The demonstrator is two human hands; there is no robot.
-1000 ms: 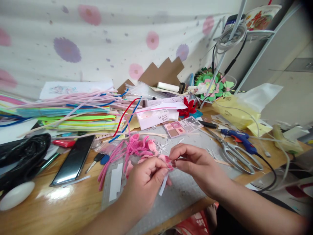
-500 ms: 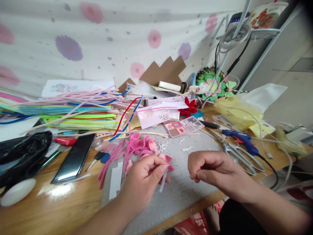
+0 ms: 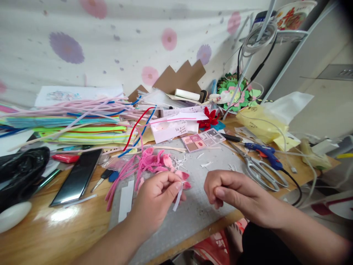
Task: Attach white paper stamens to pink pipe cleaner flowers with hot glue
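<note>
My left hand is closed in a pinch on a small pink petal piece with a white strip hanging down from it, held just above the grey cutting mat. My right hand sits to the right of it, fingers curled into a loose fist over the mat, a short gap from the petal; nothing shows inside it. A heap of pink pipe cleaner shapes lies just behind my left hand.
Scissors and a blue glue gun lie right of the mat. A makeup palette and white box sit behind it. A phone, black bag and stacked pipe cleaners fill the left.
My right hand let go of the petal piece, pulled away to the right and curled shut. My left hand kept hold of the piece. The view shifted slightly.
</note>
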